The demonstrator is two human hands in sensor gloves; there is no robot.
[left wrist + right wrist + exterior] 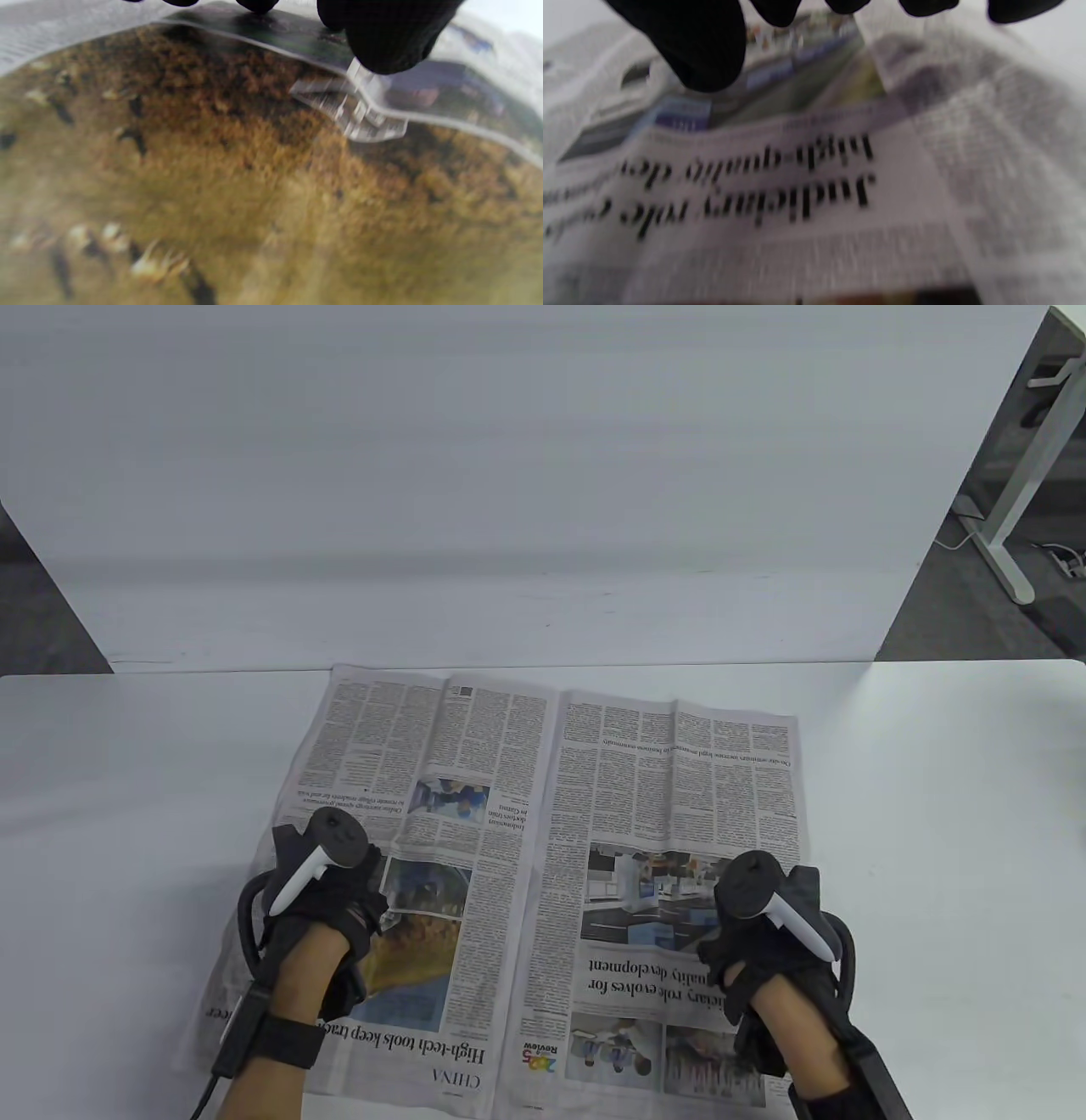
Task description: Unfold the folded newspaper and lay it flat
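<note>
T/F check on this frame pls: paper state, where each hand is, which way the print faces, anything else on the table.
1. The newspaper is opened into a two-page spread on the white table. True.
2. The left hand is on the right-hand page. False: it is on the left page, over the large brownish photo.
3. The right hand is on the right page, near the photo above a bold headline. True.
4. The headlines read upright from the camera's side. False: the print is upside down in the table view.
5. The paper is rolled into a tube. False: it lies spread open, with slight fold creases showing.
</note>
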